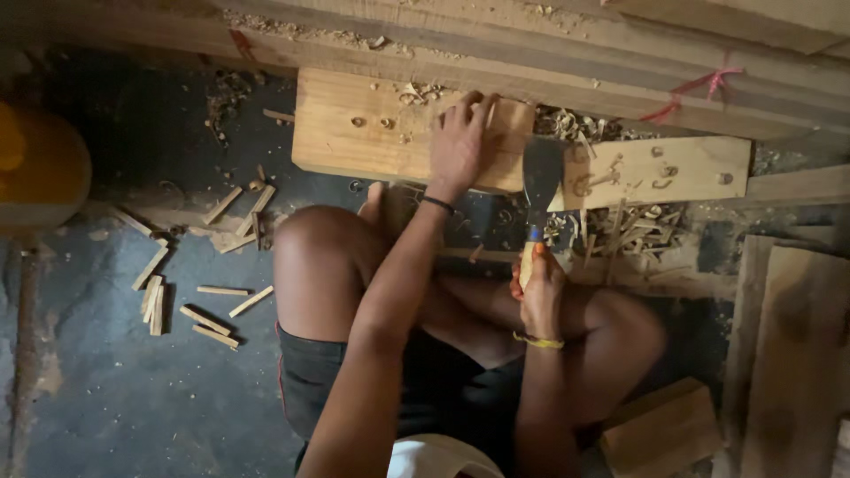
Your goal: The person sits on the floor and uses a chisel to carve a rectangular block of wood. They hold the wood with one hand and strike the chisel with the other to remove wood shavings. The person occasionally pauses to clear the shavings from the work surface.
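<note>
Apparently flat, the left hand (pixel 460 142) pinned the wooden block (pixel 398 133); just beside it, the right hand (pixel 538 296) gripped an upright hatchet (pixel 542 190), blade uppermost.

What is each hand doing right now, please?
Left hand: open, pressing flat on the wooden block.
Right hand: closed around the handle of the broad blade tool.

Left hand (pixel 460 142) pressed flat on a small wooden piece (pixel 505 119) atop a thick wooden block (pixel 354 133). Right hand (pixel 540 296) gripping a broad dark-bladed chisel (pixel 542 177) by its handle, blade up near the block. Wood offcuts (pixel 204 301) scattered on dark floor (pixel 133 398); planks (pixel 788 354) at right.
</note>
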